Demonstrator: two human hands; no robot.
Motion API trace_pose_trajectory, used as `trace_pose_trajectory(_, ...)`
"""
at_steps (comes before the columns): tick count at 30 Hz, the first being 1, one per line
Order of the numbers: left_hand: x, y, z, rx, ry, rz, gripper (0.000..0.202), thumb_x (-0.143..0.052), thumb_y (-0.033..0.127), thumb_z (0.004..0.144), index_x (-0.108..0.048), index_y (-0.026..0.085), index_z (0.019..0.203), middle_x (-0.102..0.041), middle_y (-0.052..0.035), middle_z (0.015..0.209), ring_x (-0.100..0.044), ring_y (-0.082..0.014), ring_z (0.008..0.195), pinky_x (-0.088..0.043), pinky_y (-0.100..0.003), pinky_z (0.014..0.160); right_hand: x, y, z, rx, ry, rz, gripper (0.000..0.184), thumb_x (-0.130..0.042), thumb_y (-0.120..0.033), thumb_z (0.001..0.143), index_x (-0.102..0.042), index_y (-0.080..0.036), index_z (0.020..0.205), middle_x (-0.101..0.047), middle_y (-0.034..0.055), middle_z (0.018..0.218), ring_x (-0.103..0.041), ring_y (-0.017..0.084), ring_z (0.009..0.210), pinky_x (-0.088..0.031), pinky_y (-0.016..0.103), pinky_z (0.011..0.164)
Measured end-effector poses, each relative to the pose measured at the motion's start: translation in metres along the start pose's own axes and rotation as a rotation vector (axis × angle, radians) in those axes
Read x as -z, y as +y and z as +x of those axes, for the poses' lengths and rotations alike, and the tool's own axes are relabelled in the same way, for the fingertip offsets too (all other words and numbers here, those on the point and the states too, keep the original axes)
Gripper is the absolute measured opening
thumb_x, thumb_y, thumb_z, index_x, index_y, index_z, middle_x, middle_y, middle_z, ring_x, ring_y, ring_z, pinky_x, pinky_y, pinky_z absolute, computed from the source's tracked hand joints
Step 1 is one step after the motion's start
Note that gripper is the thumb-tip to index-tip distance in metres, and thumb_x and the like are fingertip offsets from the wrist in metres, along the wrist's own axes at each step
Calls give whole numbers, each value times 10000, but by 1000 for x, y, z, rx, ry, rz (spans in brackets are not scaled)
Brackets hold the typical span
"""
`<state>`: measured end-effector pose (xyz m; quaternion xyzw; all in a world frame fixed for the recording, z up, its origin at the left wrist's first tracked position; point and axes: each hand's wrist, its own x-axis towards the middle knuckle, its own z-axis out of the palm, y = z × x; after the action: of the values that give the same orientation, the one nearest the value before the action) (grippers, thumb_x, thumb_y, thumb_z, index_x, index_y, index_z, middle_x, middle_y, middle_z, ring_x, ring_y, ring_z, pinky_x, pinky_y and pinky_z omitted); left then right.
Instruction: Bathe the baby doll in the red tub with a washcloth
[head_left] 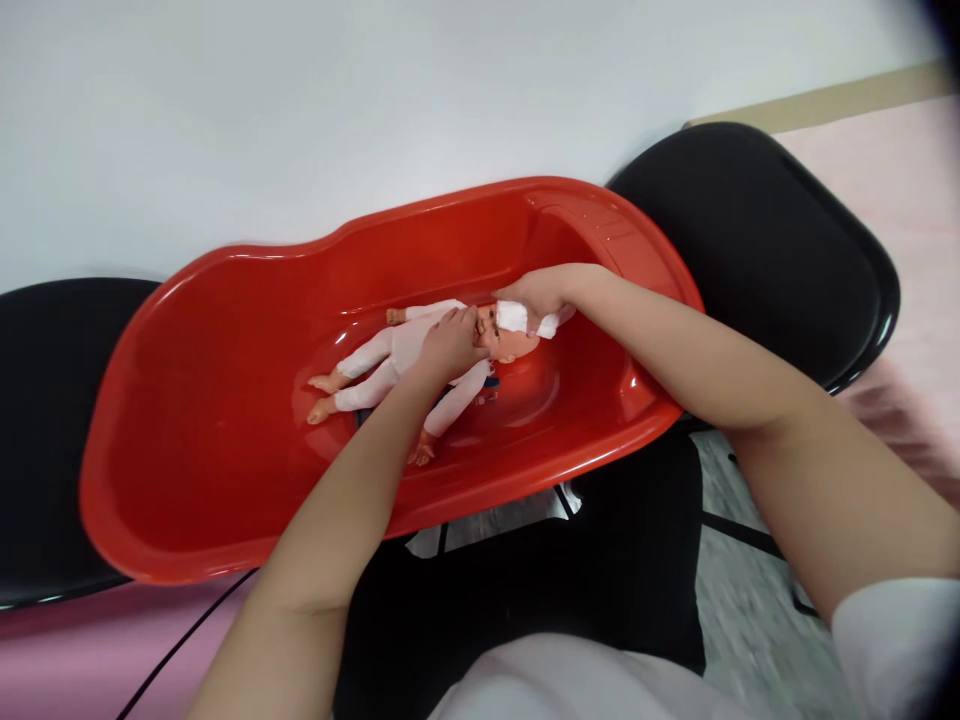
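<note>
A baby doll (390,365) in a pale pink suit lies on its back in the red plastic baby tub (225,420), head toward the right. My left hand (450,345) rests on the doll's chest and neck, fingers curled around it. My right hand (541,293) pinches a small white cloth (525,318) and presses it against the doll's forehead.
The tub rests across two black chairs, one at the left (45,430) and one at the right (765,240). A white wall is behind. A pink surface (75,650) lies at lower left with a black cable across it. Grey floor shows at lower right.
</note>
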<state>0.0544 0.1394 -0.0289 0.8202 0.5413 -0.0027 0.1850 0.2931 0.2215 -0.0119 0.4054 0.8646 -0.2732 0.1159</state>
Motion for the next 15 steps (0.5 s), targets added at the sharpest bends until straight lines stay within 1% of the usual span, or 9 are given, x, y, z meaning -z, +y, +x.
trace_pose_trajectory(3,-2,-3,3,8,-4,-6,427,-816,255,940,-601,209,1306,-691,-176,1400,-569,-368,1430,-463,-451,1117,-2,5,4,-108,26,-69,925,-1053,-487,650,-694,-190,1448,-798,110,1195,-755,324,1075,-582,367,883)
trace_pose_trajectory(5,-4,-6,5,12,-3,-18,416,-816,268,945,-602,218,1299,-689,-170,1408,-566,-366,1435,-463,-450,1122,-3,8,9,-183,66,-98,915,-1063,-524,636,-718,-170,1407,-791,135,1177,-753,358,1121,-592,384,900)
trace_pose_trajectory(7,-6,-9,6,14,-1,-32,405,-814,291,952,-603,220,1290,-689,-169,1413,-575,-365,1424,-473,-447,1112,-4,10,14,-239,99,-133,814,-1066,-533,634,-776,-151,1291,-789,150,1115,-749,393,1154,-597,414,931)
trace_pose_trajectory(9,-6,-10,6,23,-3,-42,406,-815,313,957,-604,219,1291,-688,-169,1419,-589,-368,1407,-483,-450,1100,-5,12,17,-251,96,-156,662,-1053,-567,651,-826,-156,1119,-784,131,986,-758,400,1135,-597,441,950)
trace_pose_trajectory(11,-5,-10,5,36,-6,-42,413,-814,320,960,-604,217,1301,-688,-171,1428,-596,-370,1399,-486,-457,1098,-5,12,17,-228,23,-130,550,-1005,-628,710,-840,-174,972,-764,91,851,-780,365,1062,-599,443,948)
trace_pose_trajectory(12,-4,-9,4,38,-8,-37,415,-809,317,963,-603,215,1309,-689,-171,1431,-596,-370,1401,-487,-457,1099,-5,11,15,-217,-49,-91,533,-959,-666,762,-839,-173,928,-755,78,812,-787,342,1024,-601,436,944)
trace_pose_trajectory(13,-3,-8,3,40,-12,-32,418,-804,310,966,-601,213,1318,-690,-171,1434,-594,-367,1406,-488,-455,1101,-4,9,13,-216,-141,-40,548,-899,-701,821,-836,-163,899,-755,76,799,-792,322,994,-605,430,941)
trace_pose_trajectory(15,0,-5,1,37,-21,-23,427,-799,291,969,-596,210,1337,-691,-171,1442,-588,-359,1420,-489,-446,1105,-3,5,7,-234,-340,76,625,-757,-737,941,-823,-120,866,-773,100,836,-797,301,973,-607,424,949)
